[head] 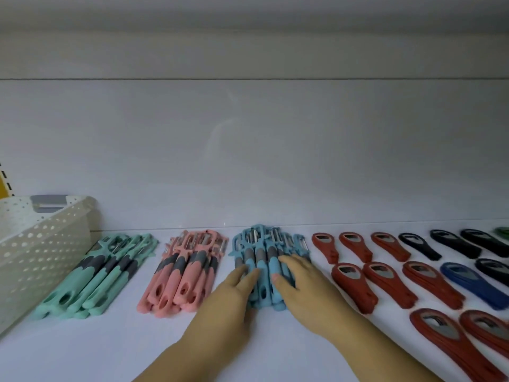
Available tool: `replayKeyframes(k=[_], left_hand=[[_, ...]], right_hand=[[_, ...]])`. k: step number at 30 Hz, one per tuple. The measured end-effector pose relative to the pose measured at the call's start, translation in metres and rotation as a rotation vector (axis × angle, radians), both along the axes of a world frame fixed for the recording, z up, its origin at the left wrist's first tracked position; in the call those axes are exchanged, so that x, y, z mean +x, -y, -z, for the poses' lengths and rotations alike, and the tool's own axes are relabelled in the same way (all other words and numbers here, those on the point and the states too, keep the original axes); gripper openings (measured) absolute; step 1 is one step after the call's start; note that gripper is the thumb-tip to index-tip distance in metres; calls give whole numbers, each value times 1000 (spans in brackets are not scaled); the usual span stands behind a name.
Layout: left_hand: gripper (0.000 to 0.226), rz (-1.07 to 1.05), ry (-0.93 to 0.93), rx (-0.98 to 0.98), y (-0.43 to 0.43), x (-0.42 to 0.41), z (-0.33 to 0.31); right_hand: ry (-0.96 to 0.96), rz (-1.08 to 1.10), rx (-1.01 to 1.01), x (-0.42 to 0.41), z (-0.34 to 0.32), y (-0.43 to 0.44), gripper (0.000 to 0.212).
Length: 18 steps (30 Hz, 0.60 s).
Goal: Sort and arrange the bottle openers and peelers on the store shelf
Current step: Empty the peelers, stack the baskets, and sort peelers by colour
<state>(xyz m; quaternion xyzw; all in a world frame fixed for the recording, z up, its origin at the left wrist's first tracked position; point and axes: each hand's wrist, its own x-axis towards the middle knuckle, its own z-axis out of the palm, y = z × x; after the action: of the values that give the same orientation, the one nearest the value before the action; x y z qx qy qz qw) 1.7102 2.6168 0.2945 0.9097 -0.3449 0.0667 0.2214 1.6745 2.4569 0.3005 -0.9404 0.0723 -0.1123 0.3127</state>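
A pile of blue peelers [264, 252] with grey grips lies in the middle of the white shelf [275, 175]. My left hand [231, 296] rests on the pile's left side and my right hand [305, 288] on its right side, both with fingers straight. Left of it lie a pink peeler pile [184, 274] and a mint green peeler pile [96, 274]. To the right, red bottle openers [369, 282] lie in rows, with black openers [457, 244] and a blue opener stack [473, 283] farther right.
A white perforated plastic basket [35, 252] stands at the left end of the shelf. The shelf's white back wall [248, 139] rises behind the piles. A green item [502, 231] shows at the far right edge.
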Motion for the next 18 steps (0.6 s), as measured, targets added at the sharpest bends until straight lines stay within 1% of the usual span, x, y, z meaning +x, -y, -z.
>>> replayKeyframes(k=[3,5,8,13,16,18], left_hand=[[57,28,41,-41,0,2,4],[61,84,56,-76,1,0,5],[68,161,38,-76,5,-2,7],[66,123,34,-45,4,-3,10],[64,93,123,-29,3,-7,4],[63,94,145,-12,3,-13,0]], right_hand=[[5,20,-39,0,0,-1,46],[15,41,-87,-2,-1,-3,47],[14,71,-170,-2,0,-5,48],[12,90,-204,-4,3,-9,51],[6,92,-281,-4,4,-10,54],[-1,93,-304,-4,4,-12,54]])
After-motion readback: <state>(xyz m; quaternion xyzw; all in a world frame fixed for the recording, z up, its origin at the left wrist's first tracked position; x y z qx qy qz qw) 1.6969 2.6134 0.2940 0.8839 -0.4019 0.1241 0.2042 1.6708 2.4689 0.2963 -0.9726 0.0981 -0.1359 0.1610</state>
